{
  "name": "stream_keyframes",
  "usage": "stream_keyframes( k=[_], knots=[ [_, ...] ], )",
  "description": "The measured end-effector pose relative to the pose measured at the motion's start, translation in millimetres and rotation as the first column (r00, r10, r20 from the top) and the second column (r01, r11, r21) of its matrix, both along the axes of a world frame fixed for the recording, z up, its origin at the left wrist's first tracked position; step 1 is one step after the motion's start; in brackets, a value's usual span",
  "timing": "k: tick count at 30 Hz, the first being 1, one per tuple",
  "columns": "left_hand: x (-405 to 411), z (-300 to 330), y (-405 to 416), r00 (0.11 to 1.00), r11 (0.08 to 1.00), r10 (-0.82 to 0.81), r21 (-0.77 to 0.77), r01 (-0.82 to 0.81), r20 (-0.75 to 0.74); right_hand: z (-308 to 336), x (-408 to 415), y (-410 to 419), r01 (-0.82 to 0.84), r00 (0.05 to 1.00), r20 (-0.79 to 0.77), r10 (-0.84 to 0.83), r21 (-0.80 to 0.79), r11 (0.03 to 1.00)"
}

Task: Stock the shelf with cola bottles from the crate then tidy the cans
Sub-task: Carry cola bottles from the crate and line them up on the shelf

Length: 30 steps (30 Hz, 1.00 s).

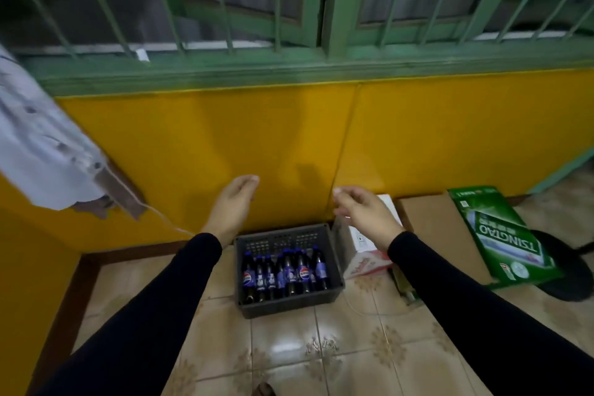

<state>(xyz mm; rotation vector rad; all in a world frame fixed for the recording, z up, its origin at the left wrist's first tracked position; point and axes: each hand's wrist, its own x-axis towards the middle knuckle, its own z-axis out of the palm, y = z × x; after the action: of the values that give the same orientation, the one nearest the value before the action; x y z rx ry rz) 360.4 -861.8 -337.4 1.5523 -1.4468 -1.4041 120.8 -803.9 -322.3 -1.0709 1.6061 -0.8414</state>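
- Left hand (232, 202) and right hand (363, 212): centre of frame, fingers relaxed, holding nothing.
- Cola bottles (284, 273): upright inside dark crate (291, 305), lower centre, on tiled floor (321, 347).

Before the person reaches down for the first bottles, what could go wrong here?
1. The Pepsi bottles stand packed tightly in the dark crate; pulling one out may tip its neighbours.
2. Both the left hand and the right hand are empty and high above the crate, so a hurried grab at the slim necks could slip.
3. A thin white cable lies on the tiled floor beside the crate; a foot might catch it.
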Motion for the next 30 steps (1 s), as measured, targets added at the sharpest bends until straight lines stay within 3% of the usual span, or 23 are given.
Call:
stream_keyframes(
  k=[8, 17, 22, 26, 30],
  knots=[
    [-39, -175, -73, 0.987, 0.964, 0.082, 0.238, -0.114, 0.141, -184, -33, -114, -0.116, 0.978, -0.137, 0.155, 0.257, 0.959],
    [-69, -478, -102, 0.952, 0.894, 0.041, 0.414, -0.171, 0.304, -487, -50, -161, -0.255, 0.889, -0.228, 0.398, 0.477, 0.841],
    [-77, -646, -91, 0.912, 0.854, -0.08, 0.499, -0.146, 0.402, -659, -29, -158, -0.2, 0.919, -0.195, 0.344, 0.521, 0.83],
    [-90, -718, -91, 0.915, 0.833, -0.117, 0.54, -0.121, 0.387, -743, -16, -157, -0.157, 0.892, -0.282, 0.353, 0.538, 0.828],
    [-104, -768, -99, 0.93, 0.827, -0.095, 0.548, -0.125, 0.354, -787, -10, -156, -0.166, 0.876, -0.292, 0.384, 0.564, 0.809]
  ],
)
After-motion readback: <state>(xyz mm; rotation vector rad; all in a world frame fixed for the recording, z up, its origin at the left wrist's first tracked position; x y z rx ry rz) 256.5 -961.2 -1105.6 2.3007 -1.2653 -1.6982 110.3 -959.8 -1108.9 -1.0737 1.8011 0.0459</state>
